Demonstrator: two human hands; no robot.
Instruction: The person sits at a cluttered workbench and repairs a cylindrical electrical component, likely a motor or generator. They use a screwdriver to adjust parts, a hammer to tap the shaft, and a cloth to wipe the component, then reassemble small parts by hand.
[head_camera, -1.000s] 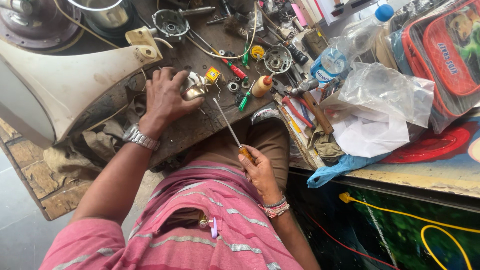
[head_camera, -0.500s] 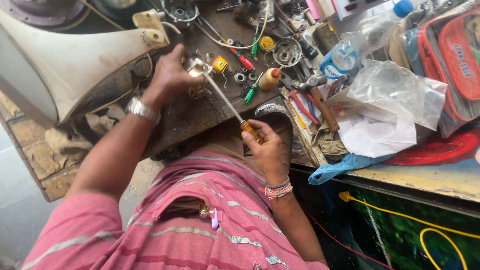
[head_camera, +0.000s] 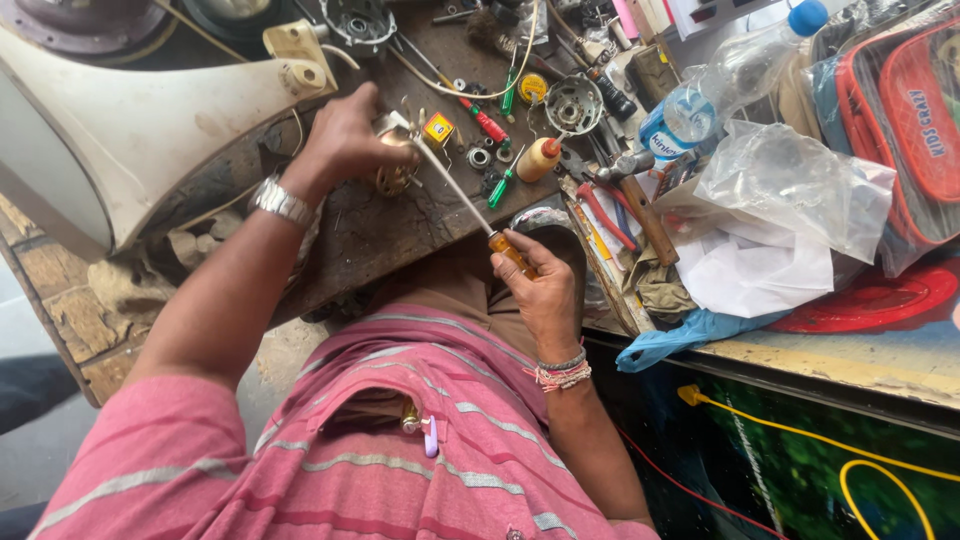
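My left hand, with a metal watch on the wrist, grips a small round brass-coloured metal part on the dark workbench. My right hand is closed around the orange handle of a long screwdriver. The screwdriver's thin shaft runs up and left, and its tip meets the top of the metal part by my left fingers. Both hands work over the bench's near edge, above my lap.
A large white horn loudspeaker lies at the left. Small screwdrivers, nuts, a glue bottle, pliers and a hammer litter the bench. A plastic water bottle, clear plastic bags and a red bag crowd the right.
My right hand has lifted the screwdriver off my lap and brought its tip up to the metal part. My left hand stays on that part.
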